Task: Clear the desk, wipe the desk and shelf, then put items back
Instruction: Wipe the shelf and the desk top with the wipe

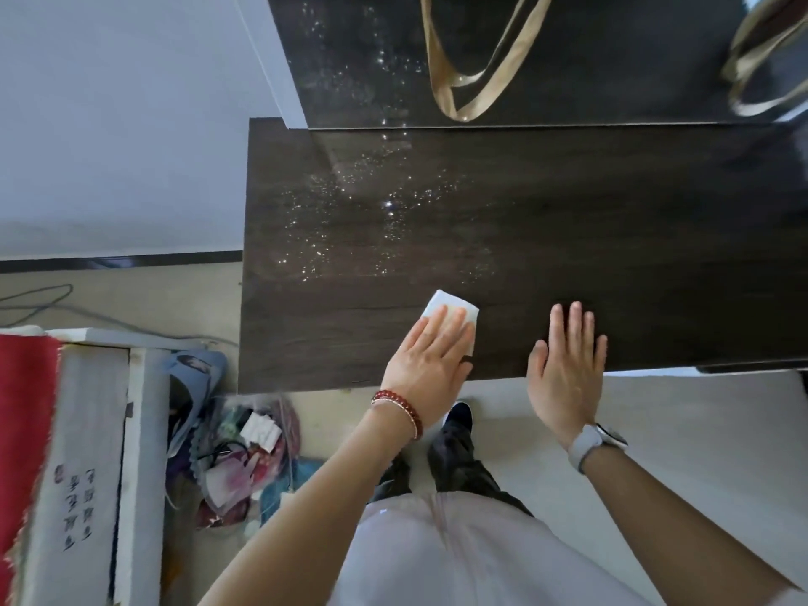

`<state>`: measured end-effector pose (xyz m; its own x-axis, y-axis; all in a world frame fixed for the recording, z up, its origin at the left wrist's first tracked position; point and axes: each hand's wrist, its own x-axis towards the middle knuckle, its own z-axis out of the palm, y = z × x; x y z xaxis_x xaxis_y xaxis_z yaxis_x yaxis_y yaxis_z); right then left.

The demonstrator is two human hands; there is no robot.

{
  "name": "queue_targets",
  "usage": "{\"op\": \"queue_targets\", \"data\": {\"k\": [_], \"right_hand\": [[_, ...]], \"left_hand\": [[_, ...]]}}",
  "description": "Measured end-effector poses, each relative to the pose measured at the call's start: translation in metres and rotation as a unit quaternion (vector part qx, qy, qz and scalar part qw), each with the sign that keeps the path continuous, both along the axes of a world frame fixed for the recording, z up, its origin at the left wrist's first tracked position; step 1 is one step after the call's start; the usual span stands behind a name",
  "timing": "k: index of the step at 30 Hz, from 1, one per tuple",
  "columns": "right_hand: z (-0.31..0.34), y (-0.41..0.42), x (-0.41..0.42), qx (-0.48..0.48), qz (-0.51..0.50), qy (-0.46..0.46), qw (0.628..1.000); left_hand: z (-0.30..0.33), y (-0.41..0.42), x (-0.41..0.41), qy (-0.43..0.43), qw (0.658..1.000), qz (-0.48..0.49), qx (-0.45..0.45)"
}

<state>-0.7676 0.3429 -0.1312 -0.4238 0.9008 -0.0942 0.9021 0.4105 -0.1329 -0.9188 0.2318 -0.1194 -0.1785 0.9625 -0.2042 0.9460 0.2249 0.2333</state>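
A dark wood desk (612, 238) fills the middle of the head view, with a spray of shiny droplets (376, 220) over its left part. My left hand (426, 365) lies flat near the desk's front edge, pressing a folded white cloth (452, 308) onto the wood; the cloth sticks out past the fingertips. A red bead bracelet is on that wrist. My right hand (566, 365) rests flat and empty on the desk edge just to the right, fingers apart, with a white watch on the wrist. Behind the desk rises a dark glossy shelf panel (590, 59), also speckled with droplets.
Tan bag straps (476, 76) hang in front of the panel, with another set at the far right (760, 67). On the floor left of the desk lie a heap of bags and small items (236, 465), a white box (87, 474), red fabric (22, 430) and a cable (39, 299).
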Motion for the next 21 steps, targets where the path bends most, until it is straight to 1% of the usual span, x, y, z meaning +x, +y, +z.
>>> {"op": "queue_targets", "data": {"k": [2,5,8,10,11,12,13,15,17,21], "right_hand": [[0.0,-0.004,-0.009,-0.007,-0.015,0.002,1.0],[-0.001,-0.008,-0.019,-0.015,-0.011,0.012,1.0],[-0.001,-0.008,-0.022,-0.013,0.0,0.012,1.0],[-0.001,-0.007,-0.022,-0.007,0.005,0.017,1.0],[-0.001,-0.007,-0.022,-0.008,0.005,0.02,1.0],[-0.001,-0.006,-0.022,-0.007,0.007,0.023,1.0],[-0.002,-0.006,-0.022,-0.005,0.011,0.028,1.0],[-0.002,-0.005,-0.02,-0.001,0.021,0.034,0.999],[-0.002,-0.002,-0.018,-0.001,0.034,0.043,0.998],[-0.001,0.01,-0.005,0.005,0.074,0.087,0.993]], "left_hand": [[-0.001,-0.016,-0.007,-0.004,0.999,0.04,-0.01],[-0.006,-0.065,-0.031,0.034,0.985,0.17,-0.021],[-0.005,-0.098,-0.056,0.02,0.942,0.332,-0.041],[-0.004,-0.097,-0.06,-0.008,0.916,0.397,-0.052],[-0.004,-0.095,-0.059,-0.018,0.91,0.41,-0.05],[-0.003,-0.092,-0.055,-0.021,0.913,0.406,-0.044],[-0.002,-0.089,-0.048,-0.017,0.924,0.382,-0.034],[-0.001,-0.086,-0.03,-0.004,0.96,0.281,-0.015],[0.0,-0.077,-0.013,0.003,0.983,0.182,0.002],[-0.002,-0.037,0.011,0.015,0.998,0.057,-0.001]]}}
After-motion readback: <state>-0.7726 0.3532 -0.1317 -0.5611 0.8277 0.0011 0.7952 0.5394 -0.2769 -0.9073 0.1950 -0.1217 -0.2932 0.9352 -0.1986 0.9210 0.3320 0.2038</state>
